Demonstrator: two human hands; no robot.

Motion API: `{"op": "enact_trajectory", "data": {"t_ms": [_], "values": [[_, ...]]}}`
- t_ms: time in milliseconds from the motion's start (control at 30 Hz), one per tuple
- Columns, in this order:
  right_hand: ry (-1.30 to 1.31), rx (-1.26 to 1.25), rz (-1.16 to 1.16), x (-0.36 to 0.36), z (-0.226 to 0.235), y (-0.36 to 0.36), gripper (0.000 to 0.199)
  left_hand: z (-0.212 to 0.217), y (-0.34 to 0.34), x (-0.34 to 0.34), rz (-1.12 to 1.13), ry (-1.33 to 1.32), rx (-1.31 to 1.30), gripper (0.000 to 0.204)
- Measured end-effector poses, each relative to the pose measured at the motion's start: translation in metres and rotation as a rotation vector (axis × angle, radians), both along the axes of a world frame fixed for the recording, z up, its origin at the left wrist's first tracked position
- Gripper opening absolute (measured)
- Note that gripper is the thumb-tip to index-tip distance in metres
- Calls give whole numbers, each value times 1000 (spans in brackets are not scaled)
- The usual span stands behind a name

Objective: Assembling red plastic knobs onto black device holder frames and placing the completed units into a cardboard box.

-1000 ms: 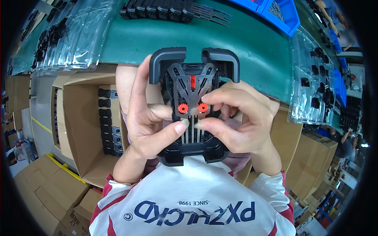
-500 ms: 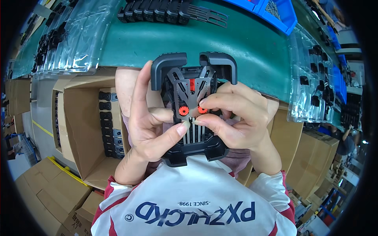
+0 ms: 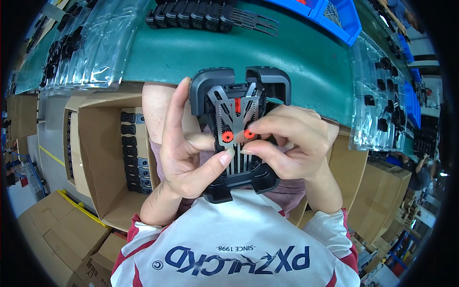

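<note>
A black plastic holder (image 3: 241, 184) with two hooked arms rests over my lap, its inside facing up. A flat metal plate (image 3: 237, 125) with slots and toothed edges lies in it. Two small red gears, a left one (image 3: 227, 137) and a right one (image 3: 249, 133), sit on the plate's lower part. My left hand (image 3: 184, 160) grips the holder's left side, thumb on the plate's lower edge and index finger stretched up along the left arm. At the right gear, my right hand (image 3: 299, 141) has its index fingertip on the gear and the thumb just below.
Black hooked parts (image 3: 191, 16) stand in a row on the green table (image 3: 287, 57), beside metal plates (image 3: 256, 23). Blue bins (image 3: 351, 31) hold screws and red parts. Clear plastic trays (image 3: 103, 57) flank both sides. An open carton (image 3: 100, 158) with black parts is left of my legs.
The holder has shifted slightly right and tilted a little, its hooked arms now a bit lower. Both hands have moved with it; my right fingers stay at the right gear.
</note>
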State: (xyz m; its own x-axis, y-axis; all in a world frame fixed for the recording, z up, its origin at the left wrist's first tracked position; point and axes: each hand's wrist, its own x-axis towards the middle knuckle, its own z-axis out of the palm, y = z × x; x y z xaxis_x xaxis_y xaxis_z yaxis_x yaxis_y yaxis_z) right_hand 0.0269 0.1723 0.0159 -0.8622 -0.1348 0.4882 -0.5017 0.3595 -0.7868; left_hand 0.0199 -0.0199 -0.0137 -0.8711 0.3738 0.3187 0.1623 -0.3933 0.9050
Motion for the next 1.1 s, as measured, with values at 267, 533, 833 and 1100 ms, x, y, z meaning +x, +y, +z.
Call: {"op": "enact_trajectory", "data": {"t_ms": [267,533,833,1100], "values": [[-533,-465,86,2,-10,-1,16,2,-4,2,74,82,-181,92],[-632,-590,48,0,-1,-6,15,-8,-7,-4,-138,-41,67,90],[-479,-370,-34,-2,2,-5,17,10,9,-4,52,-230,53,97],[-506,-16,-194,-84,48,88,19,3,-6,-14,8,-144,106,99]]}}
